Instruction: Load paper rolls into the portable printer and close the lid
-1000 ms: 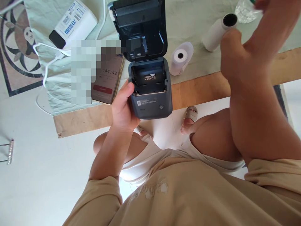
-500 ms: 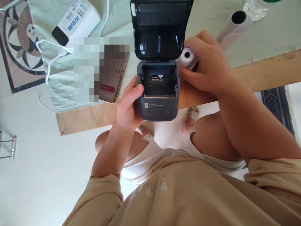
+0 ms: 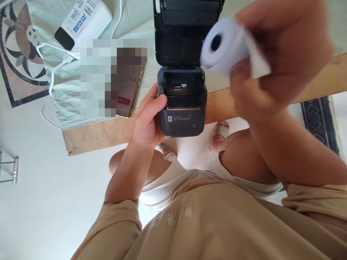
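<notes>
wooden table [image 3: 94,135], white floor [image 3: 40,213]

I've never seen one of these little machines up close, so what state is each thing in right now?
printer: lid up, paper bay empty, steadied by the left hand.
paper roll: lifted off the table in the right hand, blurred, a loose end hanging.
phone: flat on the cloth, screen lit.
power bank: lying on the cloth, white cable plugged in.

Matt plastic printer [image 3: 181,115] — smooth white paper roll [image 3: 225,50].
</notes>
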Tool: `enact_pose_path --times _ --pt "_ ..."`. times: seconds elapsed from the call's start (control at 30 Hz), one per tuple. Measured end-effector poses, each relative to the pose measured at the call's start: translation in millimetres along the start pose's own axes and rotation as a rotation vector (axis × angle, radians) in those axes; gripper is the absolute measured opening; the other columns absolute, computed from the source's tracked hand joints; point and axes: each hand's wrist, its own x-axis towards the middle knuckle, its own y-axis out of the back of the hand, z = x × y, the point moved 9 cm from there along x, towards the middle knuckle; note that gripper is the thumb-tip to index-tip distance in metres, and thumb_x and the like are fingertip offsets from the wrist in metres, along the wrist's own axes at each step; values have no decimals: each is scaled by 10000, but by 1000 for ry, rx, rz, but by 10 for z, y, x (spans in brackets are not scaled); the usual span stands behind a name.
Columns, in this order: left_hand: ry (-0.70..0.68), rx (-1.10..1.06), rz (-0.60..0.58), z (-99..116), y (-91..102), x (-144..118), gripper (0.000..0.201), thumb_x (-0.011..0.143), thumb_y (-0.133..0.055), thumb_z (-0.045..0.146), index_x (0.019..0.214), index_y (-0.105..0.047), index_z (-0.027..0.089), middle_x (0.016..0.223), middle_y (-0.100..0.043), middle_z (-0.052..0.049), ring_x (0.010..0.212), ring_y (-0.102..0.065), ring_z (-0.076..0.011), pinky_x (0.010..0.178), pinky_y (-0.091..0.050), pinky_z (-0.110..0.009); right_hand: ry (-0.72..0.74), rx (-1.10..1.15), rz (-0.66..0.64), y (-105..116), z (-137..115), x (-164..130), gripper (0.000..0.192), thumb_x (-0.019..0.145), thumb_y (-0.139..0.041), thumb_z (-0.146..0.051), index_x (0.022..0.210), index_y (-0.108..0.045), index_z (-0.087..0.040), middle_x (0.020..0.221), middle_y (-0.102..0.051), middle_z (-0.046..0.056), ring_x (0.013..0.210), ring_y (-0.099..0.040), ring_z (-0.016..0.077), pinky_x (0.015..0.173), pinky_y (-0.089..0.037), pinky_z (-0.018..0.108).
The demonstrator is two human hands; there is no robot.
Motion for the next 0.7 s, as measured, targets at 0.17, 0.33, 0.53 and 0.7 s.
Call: enact_pose_path --times 0.17,0.33,0.53,0.7 --pt "-86 0 -12 57 -60 8 215 917 -640 326 1071 -705 190 1036 -740 -40 1367 -563 -300 1071 -544 -382 503 -239 89 -183 -624 -185 331 808 -524 -155 1113 -541 -282 1088 -733 -45 997 -719 142 866 -571 288" --pt "-55 31 -7 36 -64 14 240 896 -631 347 1072 -689 194 1119 -722 -35 1398 -534 -316 1077 -553 -404 523 -363 45 -267 -580 -132 253 797 -535 -140 1013 -473 -256 1071 -733 -42 977 -720 175 828 -573 341" --pt "-58 38 9 21 -42 25 247 894 -654 397 1041 -672 198 1077 -720 -40 1358 -573 -319 1065 -562 -399 485 -388 1 -288 -508 -81 161 812 -530 -111 895 -544 -247 1197 -742 -60 1037 -736 181 796 -575 368" --pt "-66 20 -7 18 -42 28 229 887 -686 407 1006 -677 211 1032 -731 -34 1358 -572 -315 1066 -563 -399 521 -348 34 -228 -574 -89 121 870 -575 -158 856 -649 -253 1034 -728 -15 952 -677 177 853 -553 368"
